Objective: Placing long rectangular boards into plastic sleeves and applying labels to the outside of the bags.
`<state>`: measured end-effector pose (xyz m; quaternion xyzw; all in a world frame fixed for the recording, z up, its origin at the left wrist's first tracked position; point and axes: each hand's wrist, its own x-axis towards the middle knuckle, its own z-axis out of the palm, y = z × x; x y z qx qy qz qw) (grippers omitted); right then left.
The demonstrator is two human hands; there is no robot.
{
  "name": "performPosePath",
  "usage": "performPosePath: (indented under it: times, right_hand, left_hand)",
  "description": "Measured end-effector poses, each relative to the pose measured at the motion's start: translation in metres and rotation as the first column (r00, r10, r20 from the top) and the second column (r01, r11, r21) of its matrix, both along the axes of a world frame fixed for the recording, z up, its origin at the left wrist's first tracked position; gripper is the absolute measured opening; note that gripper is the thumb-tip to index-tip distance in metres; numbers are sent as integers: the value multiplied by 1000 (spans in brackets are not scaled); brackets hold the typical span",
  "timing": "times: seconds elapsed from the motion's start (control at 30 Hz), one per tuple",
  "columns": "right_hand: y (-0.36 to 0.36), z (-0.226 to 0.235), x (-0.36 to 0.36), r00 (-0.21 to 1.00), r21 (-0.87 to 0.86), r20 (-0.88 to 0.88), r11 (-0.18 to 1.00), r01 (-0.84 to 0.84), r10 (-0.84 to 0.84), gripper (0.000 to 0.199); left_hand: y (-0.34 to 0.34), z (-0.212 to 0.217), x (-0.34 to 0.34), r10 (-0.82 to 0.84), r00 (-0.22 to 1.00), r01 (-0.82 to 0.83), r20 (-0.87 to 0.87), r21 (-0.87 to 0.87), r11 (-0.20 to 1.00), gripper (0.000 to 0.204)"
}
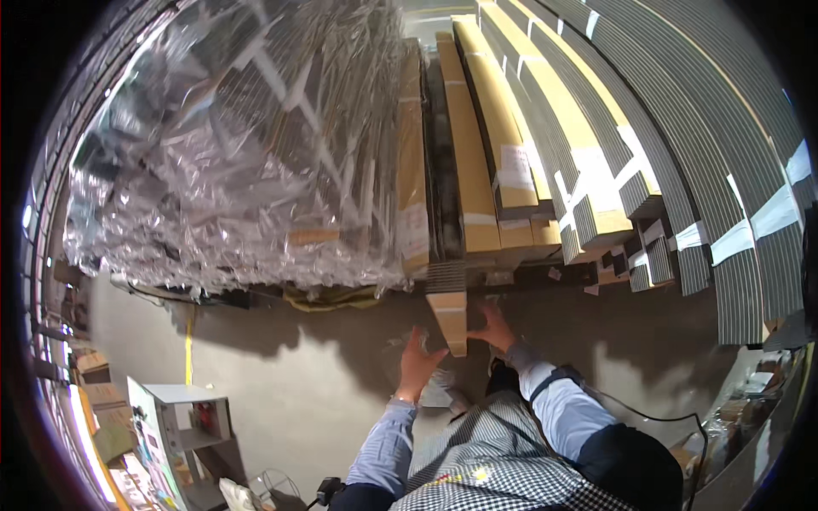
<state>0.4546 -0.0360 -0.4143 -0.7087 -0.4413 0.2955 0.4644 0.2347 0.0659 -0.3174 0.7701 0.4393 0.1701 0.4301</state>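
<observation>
The near end of a long, narrow bundle of layered boards (449, 315) juts out from the stacks toward me. Its end is tan, with grey ridged edges behind. My left hand (417, 368) is just left of that end, fingers stretched out and thumb pointing at it. On the other side, my right hand (496, 330) has its fingers apart, its thumb close to the bundle's edge. Neither hand grips anything; whether the thumbs touch the bundle I cannot tell. Something thin and clear, perhaps plastic, shows beside my left fingers.
A large stack wrapped in clear film (230, 170) fills the left. Long tan cardboard bundles (477, 128) and grey layered bundles with white bands (682, 153) lie to the right. A grey shelf cart (183, 396) stands lower left. A black cable (652, 417) runs from my right arm.
</observation>
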Motion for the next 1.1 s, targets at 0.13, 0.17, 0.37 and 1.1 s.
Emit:
performPosePath:
  times: [0.13,0.17,0.37,1.1]
  right_hand:
    - [27,-12,-12,992,89,-115,995,-38,48,102]
    - [34,-15,-14,990,84,-131,996,-41,51,102]
    - [28,-15,4,770,100,-636,995,25,45,97]
    - [-121,238,-9,958,179,-257,968,175,-125,98]
  left_hand:
    - [58,-54,27,-18,985,37,169,-112,993,64]
    - [69,-56,31,-92,995,95,35,-93,991,60]
    - [32,-21,64,-136,986,151,91,-182,972,56]
    - [53,219,205,-233,832,387,503,-225,894,73]
